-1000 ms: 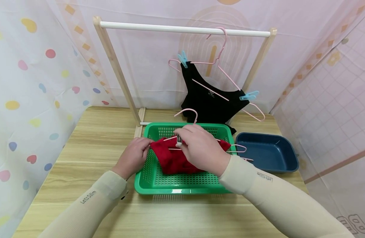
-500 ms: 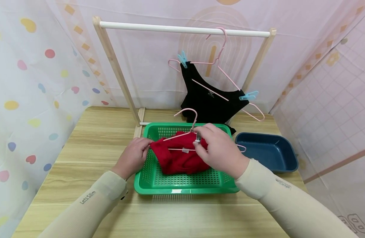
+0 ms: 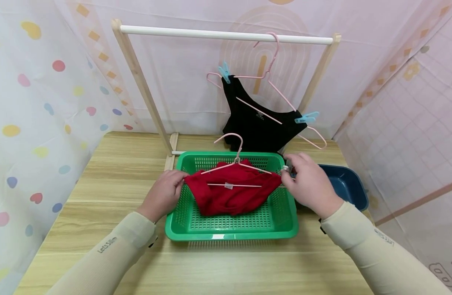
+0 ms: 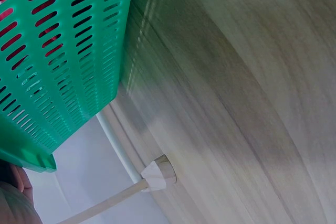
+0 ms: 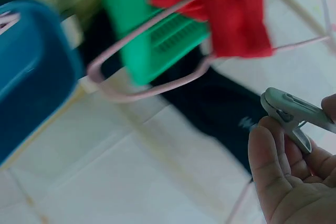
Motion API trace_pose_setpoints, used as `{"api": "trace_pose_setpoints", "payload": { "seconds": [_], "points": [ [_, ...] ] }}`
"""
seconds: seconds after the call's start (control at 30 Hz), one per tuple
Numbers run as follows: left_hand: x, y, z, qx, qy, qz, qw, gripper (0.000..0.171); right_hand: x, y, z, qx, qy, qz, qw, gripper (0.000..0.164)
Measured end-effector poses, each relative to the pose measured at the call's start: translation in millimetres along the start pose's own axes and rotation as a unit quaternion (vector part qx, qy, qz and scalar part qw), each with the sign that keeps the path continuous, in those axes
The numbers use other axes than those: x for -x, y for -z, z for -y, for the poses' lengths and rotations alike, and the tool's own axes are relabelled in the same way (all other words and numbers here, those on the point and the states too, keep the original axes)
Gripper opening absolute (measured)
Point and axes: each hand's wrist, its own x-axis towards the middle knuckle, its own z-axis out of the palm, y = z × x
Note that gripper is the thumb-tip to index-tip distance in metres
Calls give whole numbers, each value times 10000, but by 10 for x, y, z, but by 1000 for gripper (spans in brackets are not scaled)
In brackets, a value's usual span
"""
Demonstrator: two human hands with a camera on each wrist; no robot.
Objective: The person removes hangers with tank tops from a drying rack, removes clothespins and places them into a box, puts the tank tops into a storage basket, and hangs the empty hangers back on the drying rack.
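- Dotted white cloth (image 3: pixel 45 102) hangs well beyond the left fingers, and a wood-grain table (image 3: pixel 111 180) lies below both sets of fingers.
- Left hand (image 3: pixel 163 192): thumb and fingers pinch the near-left shoulder corner of a red garment (image 3: pixel 226 200), beside the left rim of a green slotted basket (image 3: pixel 231 236).
- Wooden drying rack (image 3: pixel 141 82): its left post rises beyond the left fingers, its white bar crossing well above both hands.
- Between the two sets of fingers, the red garment spreads over the basket, a pink hanger (image 3: pixel 241 143) threaded through it, hook upward.
- Beyond and above the right fingers, a black tank top (image 3: pixel 260 127) hangs from the rack on another pink hanger (image 3: pixel 282 97), with a light-blue clothespin at each shoulder.
- Right hand (image 3: pixel 312 184): thumb and fingers grip a pale clothespin (image 5: pixel 289 111), near the garment's right shoulder but apart from it.
- Right of those fingers, partly behind the hand, sits a navy tub (image 3: pixel 349 186).
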Motion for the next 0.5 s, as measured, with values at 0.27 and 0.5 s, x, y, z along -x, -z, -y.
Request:
{"api": "trace_pose_setpoints", "payload": {
  "seconds": [0.27,0.5],
  "points": [
    [4,-9,14,-4,-17,-11,10000,21,64,69,-396,230,-778,280,9963,47],
    [0,-17,15,18,-34,-48,10000,21,87,50,-728,488,-1263,563,9892,49]
  ]
}}
